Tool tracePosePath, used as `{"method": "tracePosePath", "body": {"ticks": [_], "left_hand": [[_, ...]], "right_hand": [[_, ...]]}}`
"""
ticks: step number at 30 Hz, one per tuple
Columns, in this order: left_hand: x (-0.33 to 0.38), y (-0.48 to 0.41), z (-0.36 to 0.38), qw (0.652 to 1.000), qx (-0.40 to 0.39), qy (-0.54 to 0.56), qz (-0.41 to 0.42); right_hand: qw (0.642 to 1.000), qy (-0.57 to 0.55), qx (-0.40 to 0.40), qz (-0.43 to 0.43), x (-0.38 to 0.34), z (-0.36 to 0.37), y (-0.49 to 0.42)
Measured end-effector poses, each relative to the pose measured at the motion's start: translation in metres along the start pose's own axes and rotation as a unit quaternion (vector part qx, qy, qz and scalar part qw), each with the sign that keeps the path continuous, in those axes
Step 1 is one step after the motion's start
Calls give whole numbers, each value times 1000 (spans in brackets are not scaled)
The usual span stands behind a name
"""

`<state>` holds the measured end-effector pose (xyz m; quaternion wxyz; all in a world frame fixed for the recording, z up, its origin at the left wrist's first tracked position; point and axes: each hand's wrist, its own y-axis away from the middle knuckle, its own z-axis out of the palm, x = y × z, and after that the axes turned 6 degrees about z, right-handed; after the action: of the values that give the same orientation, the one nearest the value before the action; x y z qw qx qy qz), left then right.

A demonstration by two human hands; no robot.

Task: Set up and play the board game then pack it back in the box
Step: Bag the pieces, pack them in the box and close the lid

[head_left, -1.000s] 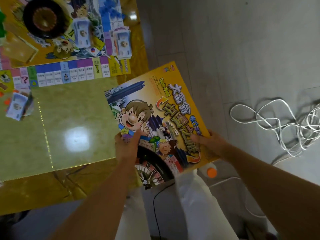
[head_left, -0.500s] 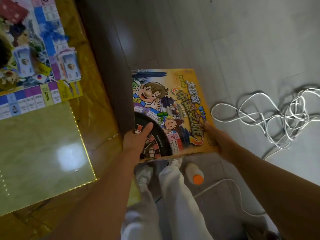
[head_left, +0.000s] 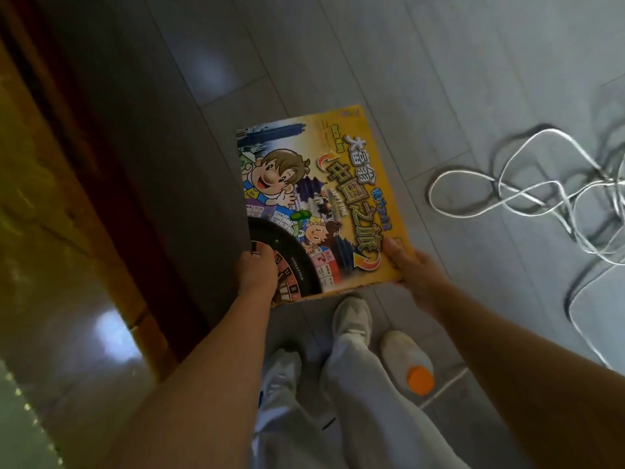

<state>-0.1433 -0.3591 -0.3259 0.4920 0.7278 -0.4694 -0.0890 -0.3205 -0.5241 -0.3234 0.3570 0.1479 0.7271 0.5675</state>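
The yellow game box lid, printed with a cartoon boy and a roulette wheel, hangs flat over the grey floor beside the table. My left hand grips its near left corner, thumb on top over the roulette picture. My right hand holds the near right corner, thumb on the printed face and fingers underneath. The game board and its pieces are out of view.
The brown table edge runs down the left. A tangle of white cable lies on the floor at right. A white bottle with an orange cap lies by my feet.
The lid has moved off the table to the right and down over the floor. My view has swung away from the board, which no longer shows.
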Motion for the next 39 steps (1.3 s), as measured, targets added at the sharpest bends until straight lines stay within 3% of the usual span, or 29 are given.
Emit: {"method": "tracePosePath", "body": {"ticks": [6, 13, 20, 34, 39], "left_hand": [[-25, -31, 40, 996, 44, -78, -8], [-58, -65, 66, 992, -2, -126, 0], [-71, -71, 76, 986, -98, -137, 18], [-9, 53, 4, 963, -139, -182, 142], [5, 112, -49, 957, -61, -181, 218]], "right_hand": [[999, 9, 31, 1, 30, 23, -58], [999, -15, 37, 10, 59, 40, -99], [992, -43, 64, 97, 71, 56, -113], [998, -55, -1, 16, 1, 95, 33], [999, -34, 8, -7, -18, 106, 103]]}}
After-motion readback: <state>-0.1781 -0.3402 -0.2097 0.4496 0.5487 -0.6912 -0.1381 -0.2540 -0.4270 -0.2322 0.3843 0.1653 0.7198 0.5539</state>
